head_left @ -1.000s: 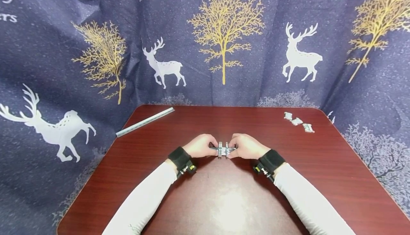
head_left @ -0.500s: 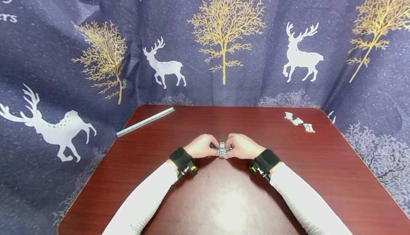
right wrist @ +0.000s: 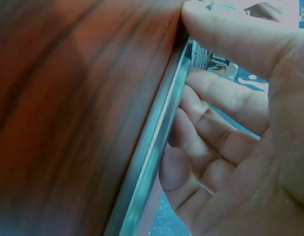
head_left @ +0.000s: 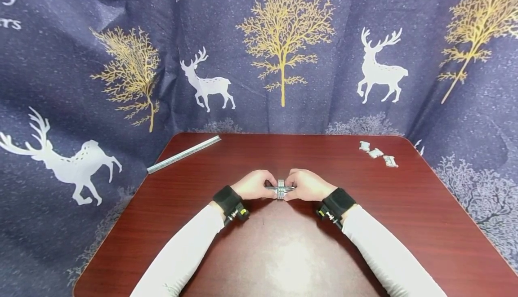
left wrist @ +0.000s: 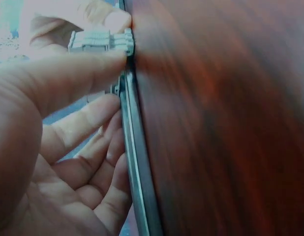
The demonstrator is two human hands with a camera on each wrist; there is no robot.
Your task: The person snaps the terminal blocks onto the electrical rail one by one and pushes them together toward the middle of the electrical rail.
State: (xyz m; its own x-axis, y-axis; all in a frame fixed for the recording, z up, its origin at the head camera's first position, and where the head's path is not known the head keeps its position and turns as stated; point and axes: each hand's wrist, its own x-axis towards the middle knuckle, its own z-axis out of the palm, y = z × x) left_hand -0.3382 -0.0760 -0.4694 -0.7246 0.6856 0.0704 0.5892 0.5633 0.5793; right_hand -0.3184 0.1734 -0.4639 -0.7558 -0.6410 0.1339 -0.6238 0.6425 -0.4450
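Grey terminal blocks sit side by side across a narrow metal DIN rail at the middle of the table. From the left, my left hand pinches the blocks between thumb and forefinger, its other fingers curled beside the rail. My right hand does the same from the right, thumb and forefinger at the opposite face. In the right wrist view the rail runs past the curled fingers, and the blocks show partly behind the thumb. Most of the rail is hidden by the hands in the head view.
A longer slotted metal rail lies slantwise at the back left of the brown table. Toward the back right lie 3 loose pale blocks. A curtain with deer and trees hangs behind the table.
A second ago the blocks stood apart on the rail with a gap between them. My right hand has moved left, and the blocks are now together. The left hand stays nearly in place.
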